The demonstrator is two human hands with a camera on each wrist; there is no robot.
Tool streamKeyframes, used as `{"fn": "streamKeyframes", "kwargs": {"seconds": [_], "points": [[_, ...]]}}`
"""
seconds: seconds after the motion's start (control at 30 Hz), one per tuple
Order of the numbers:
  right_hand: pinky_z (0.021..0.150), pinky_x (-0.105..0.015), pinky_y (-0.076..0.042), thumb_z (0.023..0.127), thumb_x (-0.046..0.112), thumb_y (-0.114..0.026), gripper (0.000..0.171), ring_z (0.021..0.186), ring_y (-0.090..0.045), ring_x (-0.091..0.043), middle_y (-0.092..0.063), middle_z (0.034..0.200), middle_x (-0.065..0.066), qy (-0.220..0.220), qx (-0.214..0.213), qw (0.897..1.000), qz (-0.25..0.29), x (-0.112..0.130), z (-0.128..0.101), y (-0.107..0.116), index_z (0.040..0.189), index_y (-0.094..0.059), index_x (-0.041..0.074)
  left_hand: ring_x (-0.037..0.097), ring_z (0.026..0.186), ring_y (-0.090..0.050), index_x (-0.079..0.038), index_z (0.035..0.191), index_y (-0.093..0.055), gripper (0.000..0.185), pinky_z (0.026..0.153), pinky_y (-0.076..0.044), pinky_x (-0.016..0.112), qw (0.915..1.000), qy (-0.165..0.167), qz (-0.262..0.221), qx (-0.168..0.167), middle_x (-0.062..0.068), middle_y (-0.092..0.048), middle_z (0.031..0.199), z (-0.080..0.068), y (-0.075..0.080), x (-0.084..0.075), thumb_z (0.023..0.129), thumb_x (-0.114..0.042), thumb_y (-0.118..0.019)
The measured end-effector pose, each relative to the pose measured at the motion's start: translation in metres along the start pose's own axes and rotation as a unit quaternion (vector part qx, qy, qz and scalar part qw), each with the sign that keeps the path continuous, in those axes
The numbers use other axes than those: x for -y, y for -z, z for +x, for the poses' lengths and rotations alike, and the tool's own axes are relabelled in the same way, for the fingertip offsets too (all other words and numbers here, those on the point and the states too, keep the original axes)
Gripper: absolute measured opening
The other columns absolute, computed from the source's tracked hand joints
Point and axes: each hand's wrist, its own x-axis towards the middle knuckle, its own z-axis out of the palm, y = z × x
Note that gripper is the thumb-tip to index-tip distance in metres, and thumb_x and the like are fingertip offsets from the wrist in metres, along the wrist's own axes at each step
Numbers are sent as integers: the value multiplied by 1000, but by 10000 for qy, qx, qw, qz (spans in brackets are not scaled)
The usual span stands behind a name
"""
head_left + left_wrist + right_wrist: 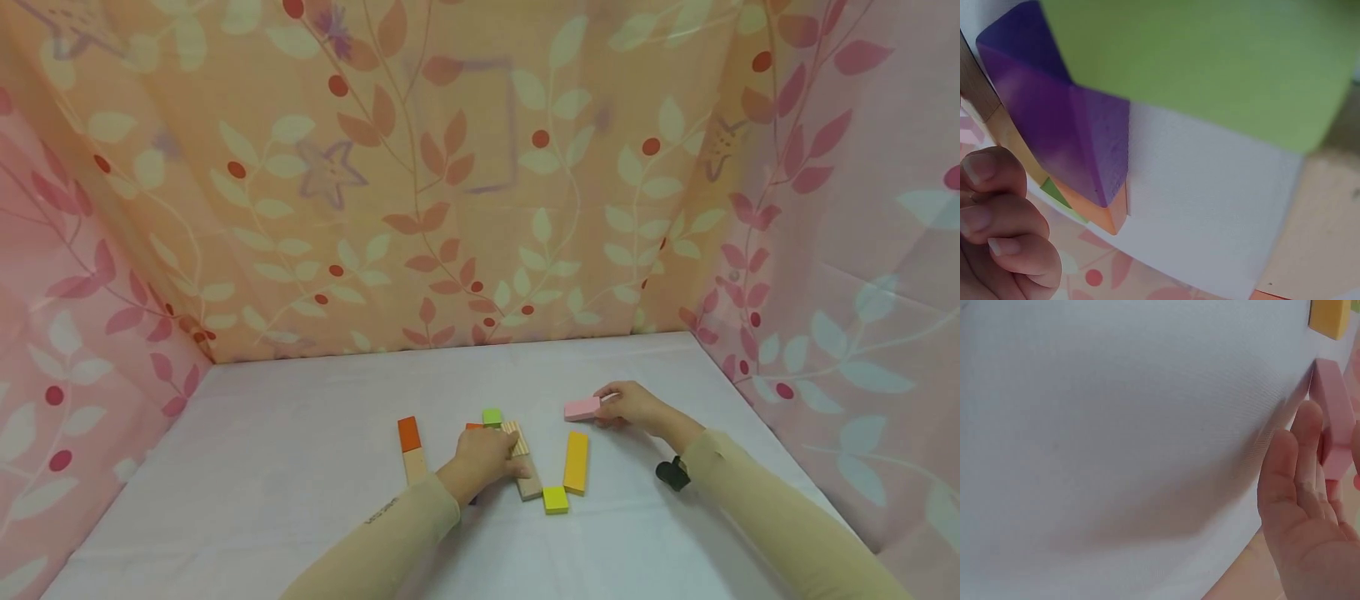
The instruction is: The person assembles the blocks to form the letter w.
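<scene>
In my right hand (626, 407) I grip one end of a pink block (581, 409); its other end points left, just beyond the long orange-yellow block (576, 462). The right wrist view has the pink block (1334, 419) close over the white cloth, with fingers along its side. My left hand (483, 457) is at a row made of a striped wooden block (515, 437) and a plain wooden block (529, 483). Its thumb and forefinger overlap that row; I cannot tell whether they pinch it. Three other fingers (1016, 240) are curled beside the purple block (1060, 119).
A small yellow block (555, 500) lies between the plain wooden and orange-yellow blocks. The green block (492, 417) tops the row. Further left, an orange-red block (408, 434) meets a pale wooden one (415, 466). Flowered cloth walls (450, 208) enclose the white table (262, 467).
</scene>
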Motion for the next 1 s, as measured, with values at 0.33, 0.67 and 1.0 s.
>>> {"fn": "streamKeyframes", "kwargs": {"seconds": [0.33, 0.67, 1.0], "points": [[72, -29, -50, 99, 3, -45, 48, 84, -56, -17, -58, 108, -13, -141, -371, 9937, 1045, 9, 7, 2, 146, -37, -3, 8, 70, -56, -25, 129, -64, 67, 58, -50, 31, 10000, -25, 20, -31, -3, -70, 97, -1, 1, 0, 76, -67, -63], [71, -29, -45, 95, 1, -51, 40, 82, -53, -18, -62, 101, -13, 42, 67, 9997, -240, 3, 26, -3, 133, -51, -10, 8, 66, -51, -24, 125, -65, 64, 59, -49, 30, 9999, -110, 12, -43, -4, -69, 93, 3, -2, 0, 77, -66, -63], [100, -55, -37, 93, 13, -63, 38, 116, -45, -39, -48, 134, -29, 248, 322, 9906, -1308, 3, 31, -8, 130, -61, 4, 8, 67, -52, -19, 109, -69, 55, 58, -50, 29, 9997, -173, -61, -163, -4, -66, 85, 1, 0, 0, 77, -63, -67]]}}
